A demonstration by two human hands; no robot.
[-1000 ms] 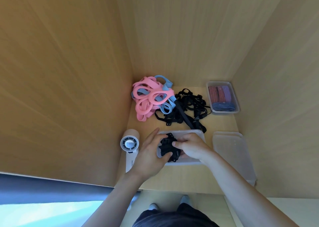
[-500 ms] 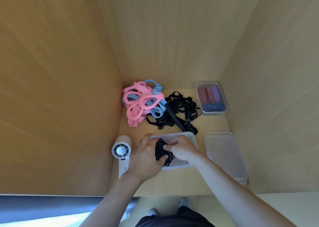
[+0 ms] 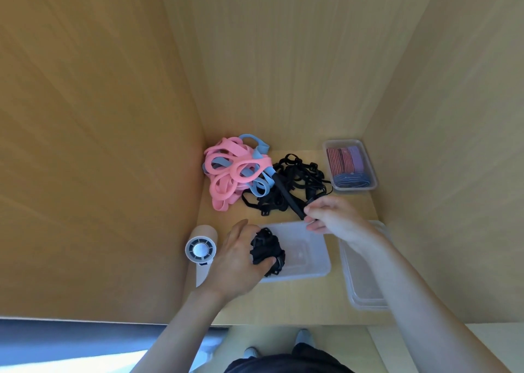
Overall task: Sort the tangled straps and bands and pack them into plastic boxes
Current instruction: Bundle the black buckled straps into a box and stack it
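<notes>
Your left hand point(image 3: 236, 262) curls its fingers round a wad of black straps point(image 3: 266, 249) inside the near box point(image 3: 309, 259), one of three clear boxes. Your right hand point(image 3: 331, 216) pinches a strap end of the black tangle point(image 3: 292, 182), which lies beside the pink and blue bands point(image 3: 229, 171). The one fan point(image 3: 200, 249) bears a mark (too blurred to read).

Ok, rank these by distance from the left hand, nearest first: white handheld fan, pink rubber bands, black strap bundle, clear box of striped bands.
1. Black strap bundle: in the grip of the left hand.
2. White handheld fan: just left of it.
3. Pink rubber bands: behind, back left.
4. Clear plastic box of striped bands: back right corner.
</notes>
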